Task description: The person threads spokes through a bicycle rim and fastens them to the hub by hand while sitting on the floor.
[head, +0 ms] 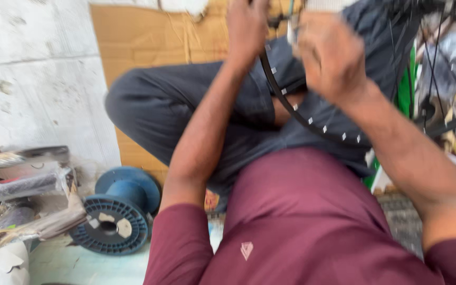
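Fingers of my left hand (246, 26) curl over the black wheel rim (291, 108) near its top edge, closed on it as far as I can see, though the tips run out of the picture. My right hand (331, 55) is bunched close beside it at the rim (too blurred to tell whether those fingers are clenched on the rim or on something small against it). The rim arcs down across my lap, over my folded knee in dark trousers (186, 113), with thin spokes (434, 68) fanning off to the right. I judge it light but stiff, the metal smooth enough to slip, so the outer edge between the spoke holes is the place to hold; the spokes would bend. Cardboard (143, 37) lies under my leg, and a blue plastic spool (117, 214) sits on the floor to my left.
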A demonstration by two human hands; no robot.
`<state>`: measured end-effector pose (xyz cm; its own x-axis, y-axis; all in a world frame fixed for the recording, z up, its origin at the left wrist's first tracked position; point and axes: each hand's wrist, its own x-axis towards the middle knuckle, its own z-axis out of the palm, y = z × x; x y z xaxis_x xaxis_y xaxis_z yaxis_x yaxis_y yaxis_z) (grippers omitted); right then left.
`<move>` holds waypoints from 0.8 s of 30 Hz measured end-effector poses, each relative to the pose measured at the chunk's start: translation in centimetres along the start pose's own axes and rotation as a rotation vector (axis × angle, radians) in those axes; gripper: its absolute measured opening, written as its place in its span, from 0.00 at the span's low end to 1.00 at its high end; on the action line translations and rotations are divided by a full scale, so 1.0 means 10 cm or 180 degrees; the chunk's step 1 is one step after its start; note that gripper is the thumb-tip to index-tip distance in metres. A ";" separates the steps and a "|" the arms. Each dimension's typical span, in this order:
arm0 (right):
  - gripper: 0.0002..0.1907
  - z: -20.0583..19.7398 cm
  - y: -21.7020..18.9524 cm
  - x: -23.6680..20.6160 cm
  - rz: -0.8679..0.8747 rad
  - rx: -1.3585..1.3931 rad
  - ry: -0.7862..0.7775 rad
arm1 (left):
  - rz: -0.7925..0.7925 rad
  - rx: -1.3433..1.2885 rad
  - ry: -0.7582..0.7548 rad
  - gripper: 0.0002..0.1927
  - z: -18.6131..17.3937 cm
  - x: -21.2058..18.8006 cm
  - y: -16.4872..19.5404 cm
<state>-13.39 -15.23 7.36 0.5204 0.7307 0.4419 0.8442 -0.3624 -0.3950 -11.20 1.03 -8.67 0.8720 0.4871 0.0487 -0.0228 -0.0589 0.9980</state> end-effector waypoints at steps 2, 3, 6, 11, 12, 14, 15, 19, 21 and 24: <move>0.07 -0.03 0.01 -0.07 -0.0122 -0.0197 -0.0389 | 0.0144 -0.0218 0.0149 0.13 0.02 -0.05 0.01; 0.08 -0.04 0.01 -0.11 -0.0104 -0.0280 -0.0625 | 0.0259 -0.0175 0.0185 0.13 0.03 -0.06 0.03; 0.06 -0.05 0.02 -0.19 0.0264 -0.0387 -0.0820 | -0.0095 -0.0006 0.0085 0.17 0.07 -0.11 0.07; 0.07 0.07 0.09 -0.15 0.0590 0.0016 -0.1125 | -0.0135 -0.0383 0.0082 0.17 0.08 -0.08 0.07; 0.09 0.10 0.09 -0.14 0.0723 0.0172 -0.1273 | -0.0221 -0.0273 0.0040 0.18 0.07 -0.07 0.07; 0.05 0.15 0.13 -0.09 0.0752 -0.0087 -0.1519 | -0.0176 -0.0264 0.0035 0.18 0.06 -0.05 0.07; 0.05 0.17 0.13 -0.07 0.0744 -0.0234 -0.1618 | -0.0039 -0.0356 0.0090 0.17 0.06 -0.05 0.08; 0.14 0.17 0.09 -0.07 0.0637 0.0383 -0.1265 | -0.0288 -0.0542 -0.0034 0.16 0.07 -0.06 0.21; 0.12 0.17 0.01 -0.11 0.0653 0.0087 -0.0988 | -0.0248 -0.0448 -0.0072 0.17 0.07 -0.09 0.29; 0.12 0.16 -0.13 -0.18 0.0320 -0.0328 -0.0479 | 0.0543 -0.0393 0.0125 0.15 0.06 -0.11 0.32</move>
<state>-15.61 -15.16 5.73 0.5843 0.7631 0.2761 0.8016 -0.4897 -0.3431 -11.97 -0.18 -5.51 0.8307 0.5129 0.2166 -0.2305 -0.0373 0.9724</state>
